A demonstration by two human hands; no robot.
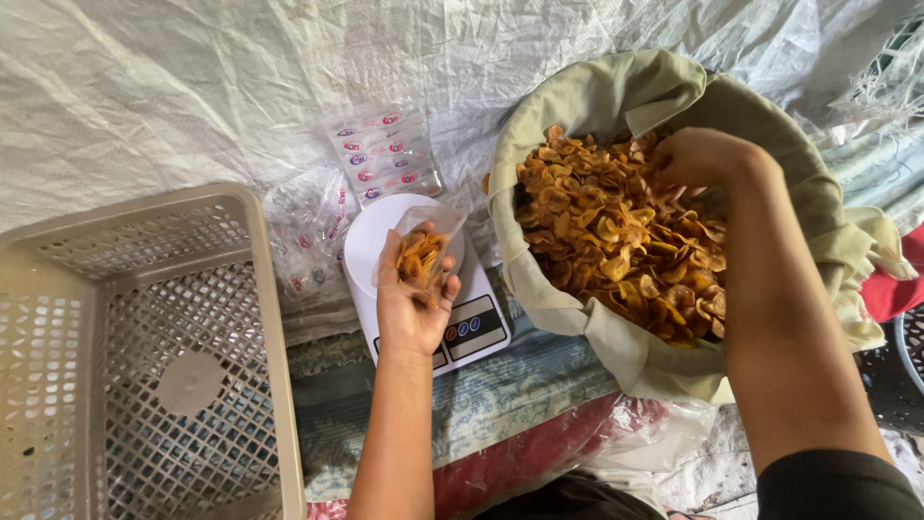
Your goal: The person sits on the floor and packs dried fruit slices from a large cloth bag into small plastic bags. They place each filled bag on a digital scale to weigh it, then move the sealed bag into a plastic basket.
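Both forearms enter from the bottom edge, closest to the lens. Left hand (414, 303) is raised palm-up over the white kitchen scale (462, 318), fingers curled round a small clear plastic bag (426, 252) so that its mouth stays up and open; the bag already holds some golden fried chips and hangs just above the scale's round pan, apparently kept there so it can be filled and set straight down. Right hand (698, 159) reaches into the far side of the large cloth-lined basket (577, 318), fingers bent down among the heap of chips (616, 231); they look closed on a pinch of chips, though the fingertips are buried and the grip cannot be fully made out. Cloth lining folds outward over the basket's rim, which likely keeps crumbs and oil off the weave. Beyond the scale, toward the far edge of the white tarpaulin (173, 87), lies a stack of empty printed bags (385, 154), within easy reach of the left hand. An empty beige plastic crate (269, 318) sits at the left edge, just beside the scale, on the patterned mat (520, 400) that carries scale and basket
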